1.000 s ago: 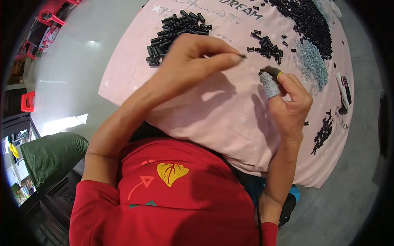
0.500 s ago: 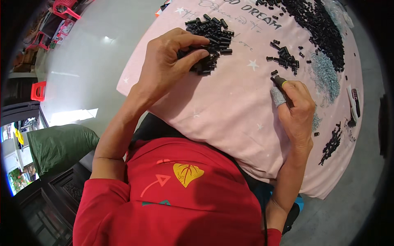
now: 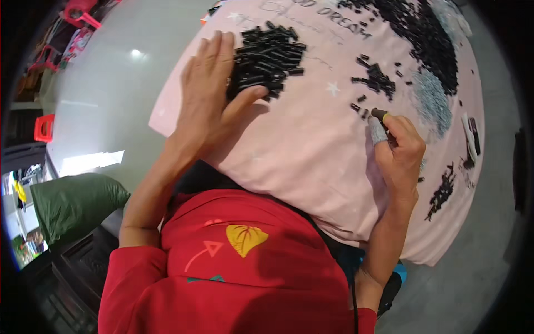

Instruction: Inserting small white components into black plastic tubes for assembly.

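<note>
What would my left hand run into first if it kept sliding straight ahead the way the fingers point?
The left hand lies flat on the pink cloth, fingers pointing toward its far edge. The pile of black tubes sits just beside them, so mostly bare cloth lies ahead, though the thumb side would likely brush the pile.

Bare pink cloth (image 3: pixel 311 139) between black piles (image 3: pixel 267 58)

A green sack (image 3: pixel 75 203) lies on the grey floor (image 3: pixel 105 94), with red plastic stools (image 3: pixel 43 127) beyond, possibly crates.

Left hand (image 3: pixel 208 100) opened flat beside black pieces (image 3: pixel 267 58), no longer grasping.
</note>
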Demonstrator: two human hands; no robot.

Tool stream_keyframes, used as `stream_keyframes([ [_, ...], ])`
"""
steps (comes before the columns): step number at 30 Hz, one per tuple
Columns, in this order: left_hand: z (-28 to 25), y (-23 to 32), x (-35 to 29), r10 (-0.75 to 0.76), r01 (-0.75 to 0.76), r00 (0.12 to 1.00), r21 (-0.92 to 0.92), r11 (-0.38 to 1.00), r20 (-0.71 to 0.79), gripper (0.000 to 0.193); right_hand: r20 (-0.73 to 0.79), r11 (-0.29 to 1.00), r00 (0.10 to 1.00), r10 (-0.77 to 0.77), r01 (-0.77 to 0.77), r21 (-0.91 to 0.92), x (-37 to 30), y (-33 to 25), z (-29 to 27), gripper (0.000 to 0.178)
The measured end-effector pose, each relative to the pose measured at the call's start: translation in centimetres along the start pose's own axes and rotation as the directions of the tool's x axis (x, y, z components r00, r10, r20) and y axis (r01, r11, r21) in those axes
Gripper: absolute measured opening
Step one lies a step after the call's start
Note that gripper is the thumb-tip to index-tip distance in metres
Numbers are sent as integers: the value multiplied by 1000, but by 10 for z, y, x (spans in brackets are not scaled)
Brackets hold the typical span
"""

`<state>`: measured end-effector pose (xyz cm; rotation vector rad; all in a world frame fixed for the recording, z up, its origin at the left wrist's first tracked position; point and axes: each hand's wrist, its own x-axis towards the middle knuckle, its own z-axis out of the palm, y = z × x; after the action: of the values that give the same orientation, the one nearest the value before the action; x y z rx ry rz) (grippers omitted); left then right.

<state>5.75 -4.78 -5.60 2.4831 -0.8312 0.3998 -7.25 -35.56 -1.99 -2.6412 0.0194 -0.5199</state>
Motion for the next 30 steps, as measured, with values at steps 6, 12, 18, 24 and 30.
stream_keyframes([
  [6,-25,36,-35,396,-325,880,-273,905,264,79,-60,989,987,149,-149,3,-1,6,-10,20],
  [12,-11,42,-62,437,-445,815,-72,893,381,75,-28,982,982,188,-189,-25,-8,23,-20,21],
  [18,-11,40,-64,418,-443,808,-39,896,416,63,55,927,927,371,-373,42,-22,39,-61,31],
  [24,-27,52,-38,465,-488,778,-60,871,423,55,186,973,960,210,-187,-135,-21,45,-87,19],
  [30,-12,105,13,531,-461,672,-270,845,516,76,281,996,959,-15,37,-76,-10,59,-85,10],
])
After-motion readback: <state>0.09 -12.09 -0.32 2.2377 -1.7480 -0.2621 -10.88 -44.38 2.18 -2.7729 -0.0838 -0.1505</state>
